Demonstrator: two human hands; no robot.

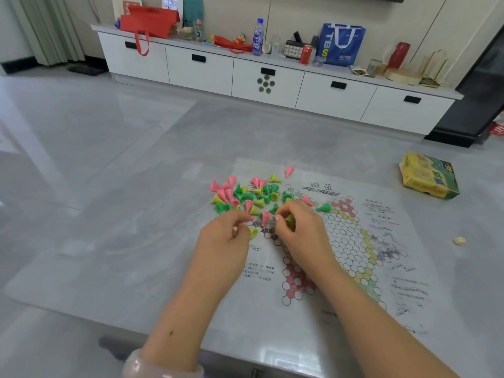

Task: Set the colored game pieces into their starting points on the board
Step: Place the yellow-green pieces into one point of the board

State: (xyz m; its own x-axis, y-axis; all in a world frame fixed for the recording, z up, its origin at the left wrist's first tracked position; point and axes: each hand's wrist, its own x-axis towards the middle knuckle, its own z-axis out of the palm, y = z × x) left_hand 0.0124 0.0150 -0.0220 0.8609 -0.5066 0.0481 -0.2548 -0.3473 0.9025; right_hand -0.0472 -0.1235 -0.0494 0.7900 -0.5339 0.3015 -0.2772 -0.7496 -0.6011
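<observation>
A thin paper game board (341, 241) printed with hexagon cells lies on the grey table. A heap of pink, green and yellow-green cone pieces (245, 195) covers its far left part. My right hand (297, 227) grips yellow-green pieces (289, 221) in its curled fingers over the board. My left hand (226, 236) sits beside it, fingertips pinched near a pink piece (266, 217) and a yellow-green piece (253, 232); what it pinches is unclear. A single green piece (324, 207) and a single pink piece (289, 171) lie apart from the heap.
The game's yellow-green box (428, 175) lies at the table's right side. A small pale crumpled scrap (459, 240) sits right of the board. A white low cabinet (272, 77) with bags, a bottle and a can stands across the floor.
</observation>
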